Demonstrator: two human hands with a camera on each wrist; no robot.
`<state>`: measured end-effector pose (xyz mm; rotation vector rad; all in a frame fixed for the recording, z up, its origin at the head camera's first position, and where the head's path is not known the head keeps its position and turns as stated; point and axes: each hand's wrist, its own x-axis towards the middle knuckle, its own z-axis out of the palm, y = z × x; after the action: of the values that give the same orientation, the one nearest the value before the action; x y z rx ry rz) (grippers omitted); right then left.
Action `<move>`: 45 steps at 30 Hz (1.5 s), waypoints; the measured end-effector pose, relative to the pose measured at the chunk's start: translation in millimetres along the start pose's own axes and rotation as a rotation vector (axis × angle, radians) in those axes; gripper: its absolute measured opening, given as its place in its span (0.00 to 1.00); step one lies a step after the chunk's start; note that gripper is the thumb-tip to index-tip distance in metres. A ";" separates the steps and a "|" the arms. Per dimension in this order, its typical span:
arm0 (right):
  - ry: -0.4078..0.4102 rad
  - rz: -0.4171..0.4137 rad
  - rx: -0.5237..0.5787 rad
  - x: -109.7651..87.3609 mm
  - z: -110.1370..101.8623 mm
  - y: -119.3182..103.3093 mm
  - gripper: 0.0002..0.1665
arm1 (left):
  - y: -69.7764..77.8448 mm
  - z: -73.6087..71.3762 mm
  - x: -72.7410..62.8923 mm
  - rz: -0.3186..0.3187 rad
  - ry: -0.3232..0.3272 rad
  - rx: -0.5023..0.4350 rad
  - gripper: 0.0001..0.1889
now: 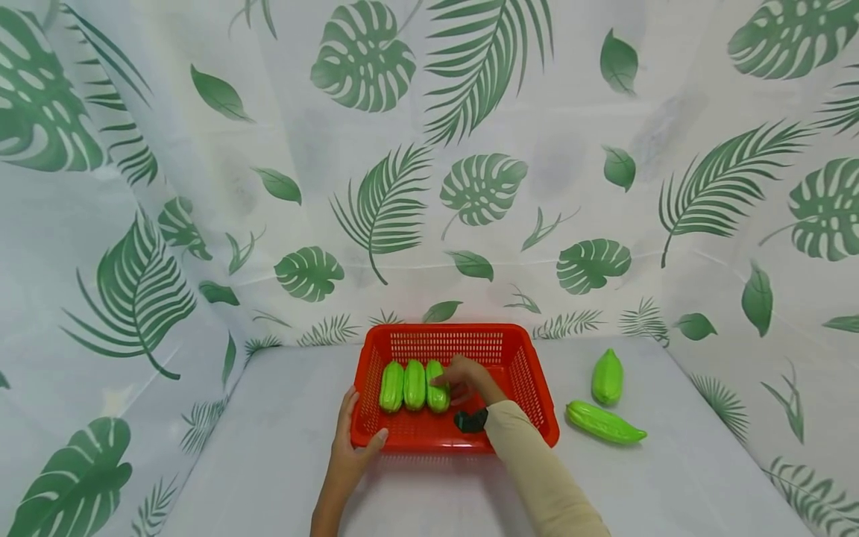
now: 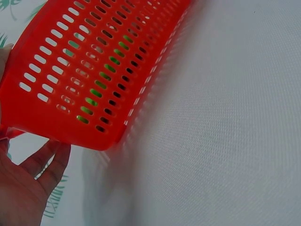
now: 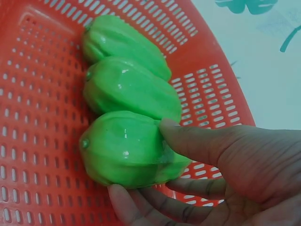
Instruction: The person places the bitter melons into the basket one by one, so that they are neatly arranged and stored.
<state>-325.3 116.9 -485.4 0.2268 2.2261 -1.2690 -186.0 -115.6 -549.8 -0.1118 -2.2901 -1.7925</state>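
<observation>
Step in hand, head view: probably seating the held gourd [image 1: 439, 401] as third in a row inside the red basket [image 1: 443, 327]; a pick-up would look much the same.
Right hand, head view: the hand [image 1: 467, 379] reaches in over the near rim, fingers about that gourd.
Row mates, head view: the middle gourd [image 1: 414, 385] sits just left of the right fingertips, the end gourd [image 1: 392, 388] beyond it.
Loose gourds, head view: an upper gourd [image 1: 607, 379] and a lower gourd [image 1: 604, 423], outside the basket, well to the right of the right fingers.
Open room, head view: bare basket floor right of the right fingers, up to the right wall; the forearm covers part.
Left hand, left wrist view: the hand [image 2: 23, 188] grips a basket corner, two fingers slightly apart against the rim's underside; the perforated wall rises past the fingertips, with bare table [image 2: 225, 117] beyond.
Right grip, right wrist view: thumb on top, fingers around the opposite flank, pinching the held gourd; its stub end projects past the fingertips.
Next move, right wrist view: if the placing suits, it would call for spreading thumb and fingers, then lifting clear of the rim without nudging the neighbour.
</observation>
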 end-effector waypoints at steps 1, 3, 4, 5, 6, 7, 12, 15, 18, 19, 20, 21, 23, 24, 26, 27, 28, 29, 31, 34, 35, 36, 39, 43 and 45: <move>0.000 -0.001 0.000 -0.6 -0.1 -0.2 0.40 | 0.6 -0.2 0.0 0.000 0.000 0.003 0.43; 0.000 -0.006 0.001 -1.8 -0.2 -0.3 0.33 | 1.7 -0.5 0.2 0.001 -0.001 0.008 0.43; -0.001 -0.007 0.002 -2.5 -0.3 -0.1 0.29 | 2.1 -0.6 0.3 0.004 -0.002 0.011 0.43; -0.001 -0.009 0.000 -3.2 -0.7 0.0 0.26 | 2.5 -0.5 0.4 0.006 -0.003 0.013 0.43; -0.003 -0.012 -0.002 -3.7 -1.0 0.2 0.23 | 3.9 -0.4 0.5 0.003 -0.002 0.008 0.44; -0.005 -0.014 -0.004 -4.2 -1.4 0.5 0.21 | 7.7 -0.6 -0.3 -0.001 -0.003 0.007 0.44; -0.021 -0.025 -0.024 -4.6 -3.4 2.1 0.16 | 29.5 -2.8 -5.9 -0.020 -0.010 -0.006 0.44; -0.024 -0.024 -0.023 -3.7 -3.6 2.7 0.15 | 19.9 -1.8 -3.9 -0.014 -0.006 0.001 0.44; -0.018 -0.015 -0.007 -2.4 -3.3 2.4 0.16 | 2.8 0.4 1.0 -0.001 -0.003 0.009 0.44; -0.017 -0.012 -0.001 -1.7 -3.3 2.4 0.16 | 0.3 0.6 1.7 0.007 -0.004 0.012 0.44; -0.016 -0.008 0.003 -1.2 -3.1 2.3 0.17 | -1.1 0.6 2.0 0.011 -0.006 0.012 0.44; -0.014 -0.005 0.005 -1.4 -3.0 2.2 0.17 | -2.0 0.7 2.1 0.015 -0.006 0.005 0.44; -0.018 -0.001 0.007 -2.9 -3.4 1.2 0.19 | -2.1 0.8 1.7 0.017 -0.007 -0.005 0.44; -0.019 0.001 0.005 -2.9 -3.4 1.4 0.20 | -2.1 0.7 1.3 0.015 -0.006 -0.015 0.44; -0.019 0.005 0.002 -3.5 -3.5 1.4 0.20 | -1.7 0.9 0.7 0.014 -0.009 -0.021 0.44; -0.021 0.008 0.004 -3.2 -3.7 1.8 0.21 | -1.8 1.0 0.6 0.012 -0.010 -0.025 0.43; -0.023 0.009 0.005 -3.4 -3.9 2.0 0.20 | -2.0 1.1 0.7 0.008 -0.012 -0.025 0.43; -0.025 0.011 0.003 -3.4 -4.1 2.4 0.19 | -2.1 1.1 0.8 0.009 -0.014 -0.027 0.43; -0.027 0.014 0.003 -2.4 -4.9 3.6 0.18 | -2.6 1.2 1.2 0.010 -0.018 -0.023 0.44; -0.041 0.013 -0.013 -2.5 -7.2 3.3 0.17 | -2.1 0.7 1.6 0.010 -0.017 -0.012 0.44; -0.047 0.013 -0.018 -2.3 -8.1 2.9 0.18 | -1.6 0.5 1.6 0.010 -0.015 -0.010 0.44; -0.051 0.012 -0.020 -2.0 -9.0 2.4 0.20 | -1.2 0.2 1.7 0.010 -0.013 -0.008 0.44; -0.063 0.021 -0.024 -2.5 -11.5 -0.1 0.25 | 1.0 -0.8 1.2 0.005 -0.007 -0.001 0.44; -0.072 0.025 -0.032 -5.8 -14.3 -3.7 0.28 | 10.6 -1.5 -2.4 -0.007 -0.007 -0.011 0.44; -0.073 0.012 -0.045 -9.1 -16.6 -6.1 0.27 | 19.3 -2.0 -4.8 -0.011 -0.009 -0.019 0.45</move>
<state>-326.7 128.6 -469.4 0.1742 2.1857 -1.2003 -177.2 -112.4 -532.1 -0.1105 -2.2844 -1.8229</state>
